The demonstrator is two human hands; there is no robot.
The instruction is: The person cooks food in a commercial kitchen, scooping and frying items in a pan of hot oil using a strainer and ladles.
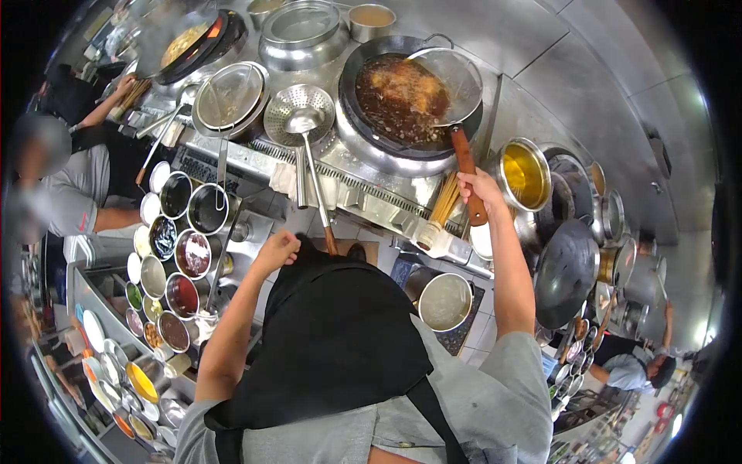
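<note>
My right hand (481, 189) is closed round the wooden handle of a mesh strainer (452, 83). Its round mesh head overlaps the right side of a wok (348, 97) on the stove. Browned food (406, 83) bubbles there in dark liquid, part of it behind the mesh. In front of my black apron, my left hand (278, 250) is curled loosely, with nothing visible in its fingers. A ladle (315, 166) with a wooden handle end lies near that hand, its bowl resting in a perforated skimmer (280, 104).
Bamboo sticks (442, 203) and a pot of yellow oil (525, 176) stand right of the burner. Sauce pots (209, 207) crowd the left counter. A bucket (446, 301) is on the floor. A co-worker (77, 174) stands left near another wok (189, 46); another person (634, 371) is far right.
</note>
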